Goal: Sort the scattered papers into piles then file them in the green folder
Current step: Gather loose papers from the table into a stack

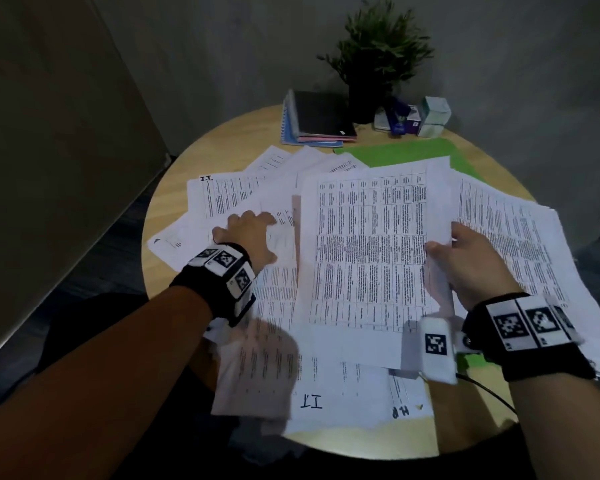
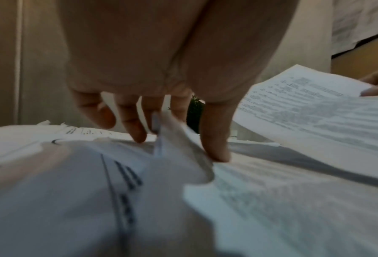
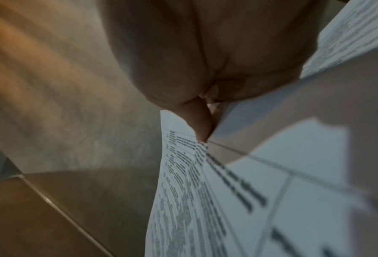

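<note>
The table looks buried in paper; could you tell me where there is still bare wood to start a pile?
Bare table shows at the back left, between the scattered papers and the notebooks, along the left rim, and in a thin strip at the near edge. The middle and right are crowded: sheets overlap, partly covering the green folder.

My head view is dim overall, with the walls murky and the corners falling off dark. Light from above brightens the white papers point(image 1: 368, 244) and the near rim of the round table point(image 1: 361, 445). The left hand point(image 1: 253, 237) casts a soft shadow onto the sheets below it. Edges bow from the wide lens. Both wrist views are soft: nearby paper smears into blur, print unreadable, and palms fill the top in shade.
</note>
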